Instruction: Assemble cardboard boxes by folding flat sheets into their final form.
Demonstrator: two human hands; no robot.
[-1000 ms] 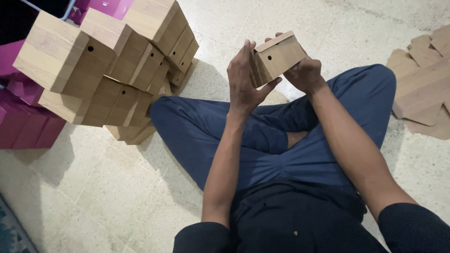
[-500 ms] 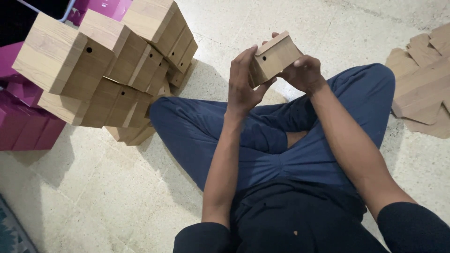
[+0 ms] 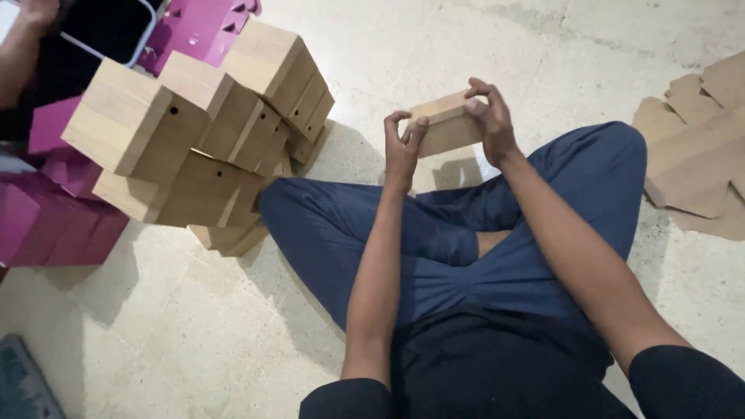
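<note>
Head view: the person sits cross-legged on a pale concrete floor (image 3: 481, 46) and holds a small tan cardboard box (image 3: 444, 128) between both hands, raised above the knees. The right hand (image 3: 490, 116) clamps the box at its 3 o'clock end, fingers curled over the top edge and pressed onto the board. The left hand (image 3: 402, 147) meets the box at its 9 o'clock end; thumb and forefinger are bent in a loose pinch at the corner, the other fingers half curled, touching only the end face. Neither hand is spread flat.

Judgement: the box looks folded to shape, and the step in hand appears to be seating its left end. Done well, the right hand would hold the body square without crushing the walls while the left fingertips press evenly along the end edge, so the panel goes in straight rather than skewed. Whether that end is fully closed cannot be told; the left hand covers it.

Outward from the grip: a stack of finished tan boxes (image 3: 202, 132) leans at 9 to 10 o'clock, near the left knee. Magenta boxes (image 3: 54, 217) lie beyond it. Flat cardboard blanks (image 3: 698, 147) rest at 3 o'clock, well apart from the hands. Another person's hand (image 3: 23, 31) shows at the 10 o'clock corner.
</note>
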